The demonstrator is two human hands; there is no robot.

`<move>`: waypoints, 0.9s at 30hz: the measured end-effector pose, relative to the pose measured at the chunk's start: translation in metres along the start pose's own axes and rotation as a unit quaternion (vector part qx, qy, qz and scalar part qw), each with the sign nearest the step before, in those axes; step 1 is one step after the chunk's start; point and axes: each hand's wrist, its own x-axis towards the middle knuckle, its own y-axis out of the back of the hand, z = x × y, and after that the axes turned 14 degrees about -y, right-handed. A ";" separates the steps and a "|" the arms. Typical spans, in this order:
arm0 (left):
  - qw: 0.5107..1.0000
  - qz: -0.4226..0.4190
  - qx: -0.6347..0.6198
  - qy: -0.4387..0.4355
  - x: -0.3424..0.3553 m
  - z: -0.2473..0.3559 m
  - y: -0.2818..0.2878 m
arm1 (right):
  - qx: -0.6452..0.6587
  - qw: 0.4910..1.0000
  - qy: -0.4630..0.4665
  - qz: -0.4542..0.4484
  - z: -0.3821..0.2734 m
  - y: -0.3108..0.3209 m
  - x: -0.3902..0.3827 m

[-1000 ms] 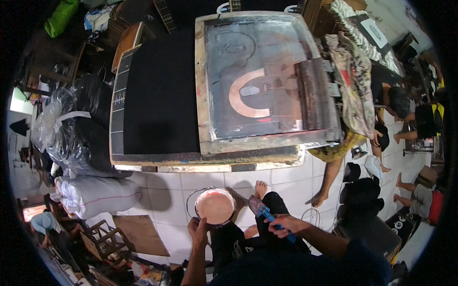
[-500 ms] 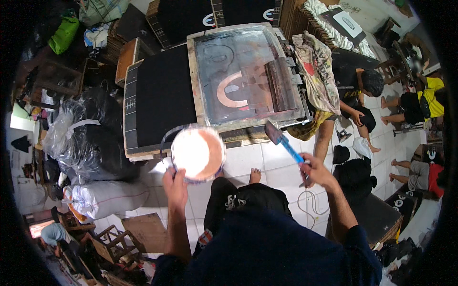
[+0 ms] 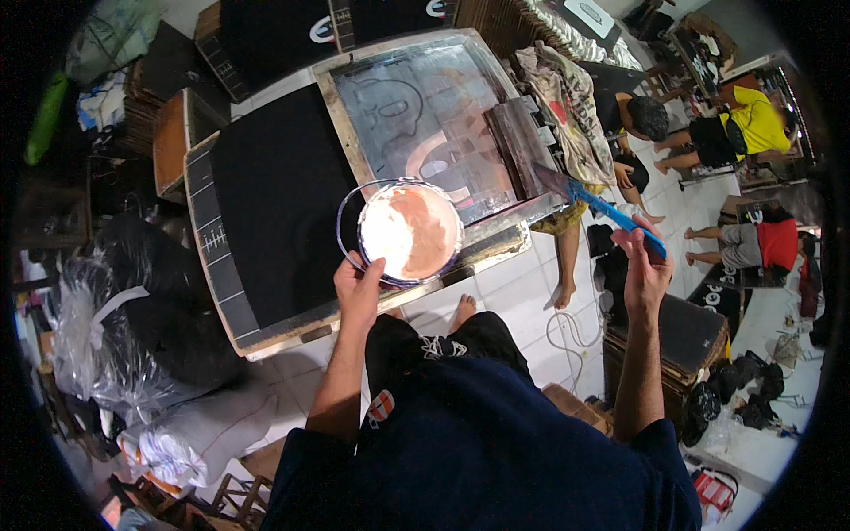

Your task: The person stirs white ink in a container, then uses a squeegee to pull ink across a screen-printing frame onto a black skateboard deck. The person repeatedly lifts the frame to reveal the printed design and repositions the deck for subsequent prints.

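Observation:
My left hand (image 3: 359, 288) grips the rim and wire handle of a round bucket (image 3: 409, 230) of pale pinkish paste, lifted at the front edge of a screen printing frame (image 3: 325, 97). My right hand (image 3: 643, 270) holds a blue-handled scraper (image 3: 598, 206), its metal blade at the right end of the frame, over or against a dark squeegee (image 3: 509, 142) lying there; contact is unclear. The screen shows a pink C shape and faint outlines. Left of the frame, a black fabric panel (image 3: 274, 203) lies on the printing board.
A stained cloth (image 3: 562, 106) hangs beside the frame. Co-workers (image 3: 744, 119) (image 3: 754, 248) and another (image 3: 637, 115) sit or stand at the right. A stack of boards (image 3: 668, 345) is near my right arm; plastic-wrapped bundles (image 3: 115, 310) are at the left. A cable (image 3: 575, 345) lies on tiled floor.
Both my hands have risen: the bucket moved up to the frame's front edge, the scraper up and rightward toward the squeegee. The view has shifted closer over the board.

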 end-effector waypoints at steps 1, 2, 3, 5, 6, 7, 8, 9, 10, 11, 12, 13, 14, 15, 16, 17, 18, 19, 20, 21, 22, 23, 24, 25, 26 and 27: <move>0.999 -0.029 0.007 -0.022 0.000 0.001 0.000 | 0.015 1.000 0.020 -0.015 -0.010 -0.012 -0.004; 0.999 -0.030 -0.003 -0.011 -0.001 0.002 0.000 | 0.021 0.997 0.049 -0.049 -0.020 -0.023 -0.007; 1.000 -0.028 -0.010 0.001 -0.003 0.003 0.000 | -0.028 0.996 0.054 -0.062 -0.031 -0.033 -0.010; 1.000 -0.028 0.000 -0.013 -0.006 0.003 -0.002 | -0.084 0.986 0.082 -0.114 -0.051 -0.056 -0.018; 1.000 -0.016 0.012 -0.007 -0.006 0.002 -0.002 | -0.086 0.976 0.106 -0.169 -0.058 -0.071 -0.020; 1.000 -0.023 -0.007 -0.011 -0.007 0.002 -0.003 | -0.093 0.975 0.059 -0.194 -0.064 -0.089 -0.022; 0.998 -0.024 0.036 -0.047 -0.006 0.001 -0.003 | -0.175 0.952 0.104 -0.230 -0.071 -0.106 -0.021; 0.994 -0.023 0.075 -0.076 -0.006 0.001 -0.002 | -0.254 0.927 0.099 -0.257 -0.077 -0.125 -0.019; 0.994 -0.038 0.084 -0.065 -0.004 0.002 -0.001 | -0.276 0.906 0.142 -0.289 -0.074 -0.150 -0.015; 0.993 -0.053 0.092 -0.057 -0.004 0.003 0.000 | -0.300 0.885 0.152 -0.321 -0.069 -0.173 -0.012; 0.992 -0.057 0.109 -0.026 -0.003 0.004 0.002 | -0.311 0.871 0.176 -0.338 -0.062 -0.195 -0.009; 0.994 -0.069 0.075 -0.036 -0.003 0.006 0.003 | -0.320 0.852 0.199 -0.364 -0.052 -0.212 -0.008; 0.996 -0.070 0.051 -0.024 -0.003 0.008 0.003 | -0.339 0.840 0.238 -0.351 -0.041 -0.227 -0.004; 0.997 -0.075 0.019 -0.004 -0.003 0.011 0.003 | -0.352 0.825 0.279 -0.344 -0.031 -0.237 -0.003; 0.997 -0.074 0.033 0.017 -0.004 0.013 0.003 | -0.380 0.810 0.307 -0.325 -0.022 -0.242 -0.005; 0.997 -0.076 0.024 0.023 -0.004 0.015 0.002 | -0.375 0.828 0.283 -0.307 -0.013 -0.243 -0.007; 0.997 -0.069 0.012 0.034 -0.004 0.017 0.000 | -0.384 0.844 0.246 -0.281 -0.006 -0.242 -0.010; 0.997 -0.061 -0.002 0.043 -0.005 0.018 -0.001 | -0.400 0.855 0.201 -0.263 0.000 -0.240 -0.011; 0.998 -0.062 0.001 0.030 -0.004 0.019 -0.002 | -0.409 0.877 0.114 -0.225 0.004 -0.239 -0.012; 0.998 -0.059 -0.010 0.031 -0.005 0.020 -0.003 | -0.364 0.903 0.099 -0.206 0.008 -0.238 -0.012; 0.997 -0.056 -0.021 0.045 -0.005 0.020 -0.004 | -0.341 0.918 0.051 -0.196 0.011 -0.237 -0.012; 0.996 -0.054 -0.029 0.060 -0.005 0.021 -0.004 | -0.310 0.933 0.011 -0.181 0.012 -0.237 -0.011; 0.996 -0.056 -0.033 0.060 -0.005 0.021 -0.005 | -0.258 0.944 0.027 -0.204 0.013 -0.238 -0.009; 0.996 -0.059 -0.036 0.059 -0.004 0.021 -0.005 | -0.264 0.931 0.053 -0.247 0.014 -0.238 -0.007; 0.995 -0.054 -0.046 0.063 -0.004 0.022 -0.005 | -0.254 0.917 0.103 -0.289 0.013 -0.237 -0.004; 0.996 -0.061 -0.042 0.057 -0.004 0.021 -0.004 | -0.238 0.898 0.163 -0.331 0.012 -0.234 -0.002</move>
